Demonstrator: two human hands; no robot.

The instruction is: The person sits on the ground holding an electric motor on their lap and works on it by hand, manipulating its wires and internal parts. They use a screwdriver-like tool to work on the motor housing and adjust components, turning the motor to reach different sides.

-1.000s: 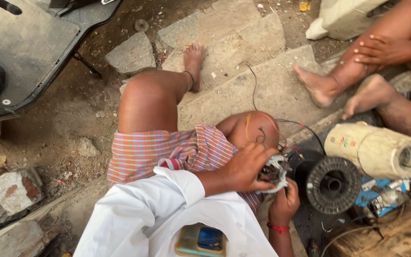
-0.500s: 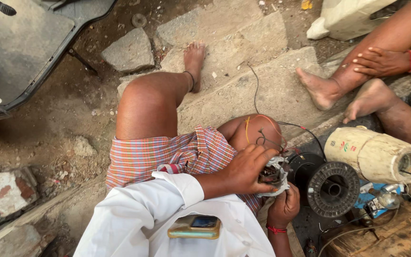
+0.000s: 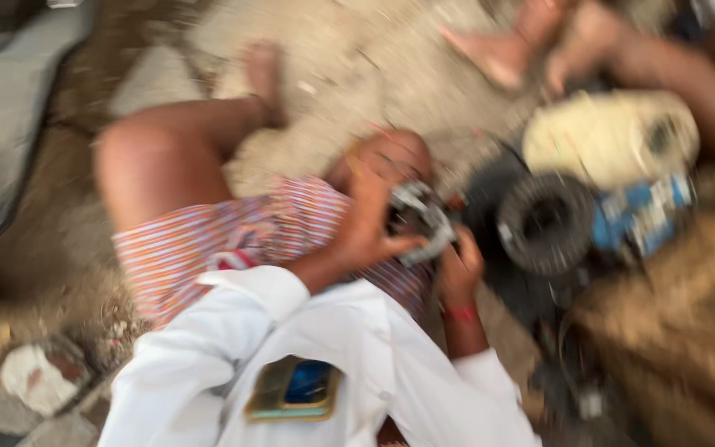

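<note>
Both the left hand and right hand clasp a small grey metal part (blurred).

A single head-worn camera looks steeply down from just above the person's own chest, close enough that the white shirt fills the lower edge. It faces forward over the bent knee toward stone ground beyond. The whole view is smeared by motion blur, so fine detail is lost. No second view overlaps it.
</note>
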